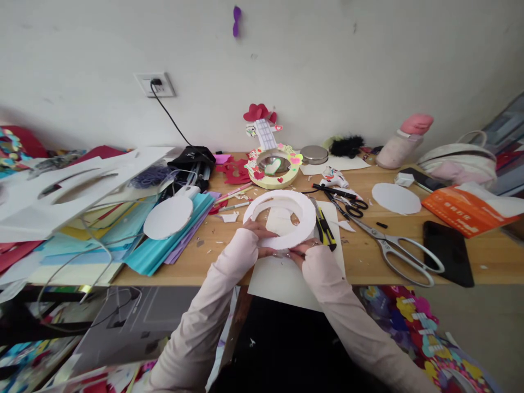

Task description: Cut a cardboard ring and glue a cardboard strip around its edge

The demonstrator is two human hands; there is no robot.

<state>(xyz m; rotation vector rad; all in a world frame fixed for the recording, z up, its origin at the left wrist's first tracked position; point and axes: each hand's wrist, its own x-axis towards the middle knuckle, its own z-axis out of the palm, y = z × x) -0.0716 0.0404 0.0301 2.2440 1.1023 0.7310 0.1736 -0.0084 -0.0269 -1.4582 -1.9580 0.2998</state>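
A thick white ring (305,213), apparently of foam or card, is held tilted above the table's front edge. My left hand (264,237) grips its near left side, fingers over the rim and thumb below. At the near right side my right hand (302,249) pinches the rim; a finger ring shows on it. Beneath lies a sheet of white paper (282,281), overhanging the edge. Close by on the right rest yellow-and-black utility knives (326,228). Behind the ring stands a decorated pale yellow ring (282,179) with a red paper flower (257,112).
To the right lie silver scissors (393,245), black scissors (354,207), a phone (446,254), a white paper disc (396,197) and an orange tissue pack (466,210). Coloured paper (172,240), another white disc (168,217) and a cut white sheet (24,191) crowd the left.
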